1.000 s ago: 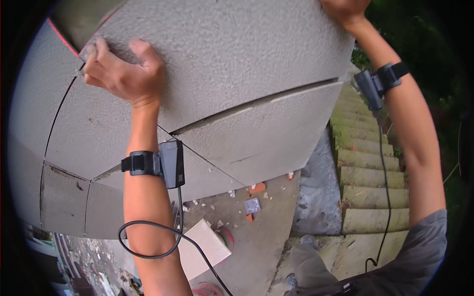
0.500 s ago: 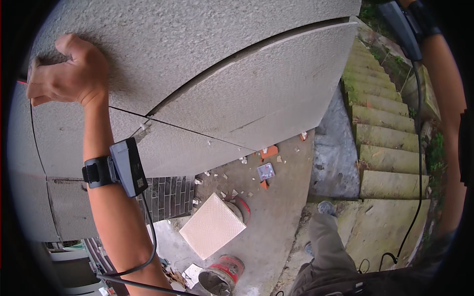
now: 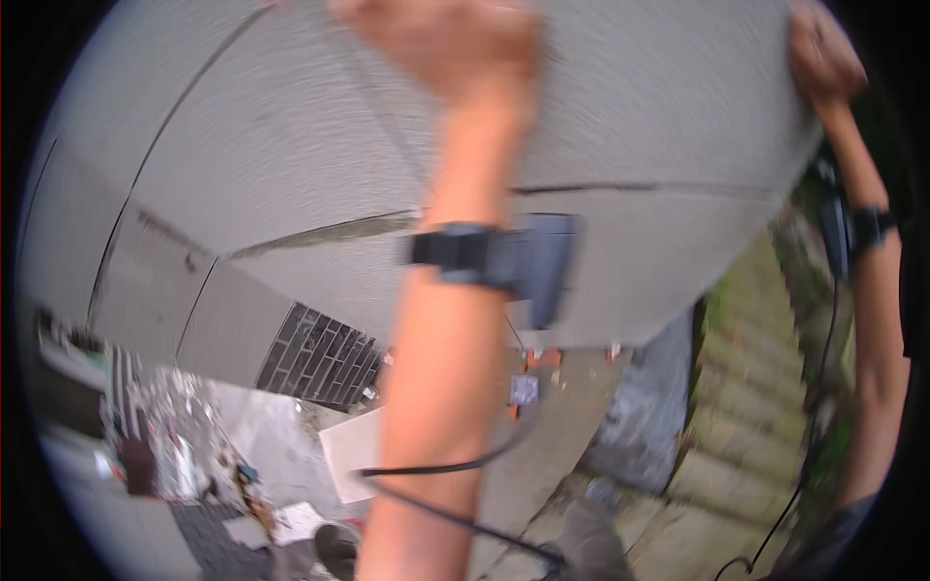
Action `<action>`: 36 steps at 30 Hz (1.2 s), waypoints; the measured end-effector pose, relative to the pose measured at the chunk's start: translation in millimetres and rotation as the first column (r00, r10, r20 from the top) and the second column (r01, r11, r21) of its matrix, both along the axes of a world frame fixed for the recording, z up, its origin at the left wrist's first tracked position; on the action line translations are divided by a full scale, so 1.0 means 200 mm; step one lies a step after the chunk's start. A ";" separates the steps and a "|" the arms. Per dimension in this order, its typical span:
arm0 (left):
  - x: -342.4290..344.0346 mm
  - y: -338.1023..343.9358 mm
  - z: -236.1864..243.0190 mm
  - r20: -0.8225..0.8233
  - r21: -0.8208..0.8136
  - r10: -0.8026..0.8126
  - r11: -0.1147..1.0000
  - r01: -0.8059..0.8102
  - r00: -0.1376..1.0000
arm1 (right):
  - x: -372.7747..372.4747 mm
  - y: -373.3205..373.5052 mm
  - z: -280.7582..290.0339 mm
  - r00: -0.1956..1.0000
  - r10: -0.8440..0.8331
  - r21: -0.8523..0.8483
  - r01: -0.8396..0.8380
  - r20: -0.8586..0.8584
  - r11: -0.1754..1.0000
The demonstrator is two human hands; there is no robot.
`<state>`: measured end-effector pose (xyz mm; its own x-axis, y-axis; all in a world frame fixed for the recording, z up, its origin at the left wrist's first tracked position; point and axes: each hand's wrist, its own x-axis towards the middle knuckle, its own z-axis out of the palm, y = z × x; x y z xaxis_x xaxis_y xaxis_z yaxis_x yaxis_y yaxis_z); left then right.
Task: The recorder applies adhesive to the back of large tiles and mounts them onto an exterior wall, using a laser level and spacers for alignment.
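My left hand (image 3: 450, 39), smeared by motion, is raised against a large grey rough-surfaced panel (image 3: 659, 107) at the top middle of the view; its fingers cannot be made out. My right hand (image 3: 825, 53) is at that panel's right edge with its fingers curled onto it. Each forearm carries a dark strapped device (image 3: 542, 261) with a black cable hanging from it. More grey panels (image 3: 252, 155), divided by dark seams, extend to the left and below.
Mossy concrete steps (image 3: 736, 378) descend at the right beside a grey slope (image 3: 644, 407). Below are dark brick tiles (image 3: 315, 358), a pale square board (image 3: 349, 450), orange fragments (image 3: 544, 358), a bucket (image 3: 337, 554), scattered debris (image 3: 242, 513) and my leg (image 3: 591, 547).
My left hand has shifted from the upper left to the top middle of the view. My right hand has come back into view, and the view has swung, blurring the picture.
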<state>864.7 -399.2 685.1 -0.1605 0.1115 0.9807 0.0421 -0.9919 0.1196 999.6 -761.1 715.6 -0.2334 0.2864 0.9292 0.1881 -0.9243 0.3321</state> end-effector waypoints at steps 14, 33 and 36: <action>-0.09 -0.06 0.14 0.107 -0.236 -0.028 0.970 0.053 0.994 | -0.07 0.00 0.05 0.989 0.123 -0.004 -0.123 -0.079 0.992; -0.02 -0.07 0.10 0.131 -0.237 0.067 0.971 -0.034 0.989 | -0.25 0.18 0.07 0.969 0.243 -0.035 -0.244 -0.038 0.969; -0.02 -0.06 0.11 0.137 -0.219 0.047 0.976 -0.016 0.990 | -0.26 0.20 0.06 0.967 0.256 -0.044 -0.256 -0.006 0.966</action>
<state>861.4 -412.1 707.7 -0.3014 0.3114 0.9012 0.0404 -0.9402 0.3384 948.6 -721.7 728.5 -0.3044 0.2577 0.9170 0.4168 -0.8296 0.3715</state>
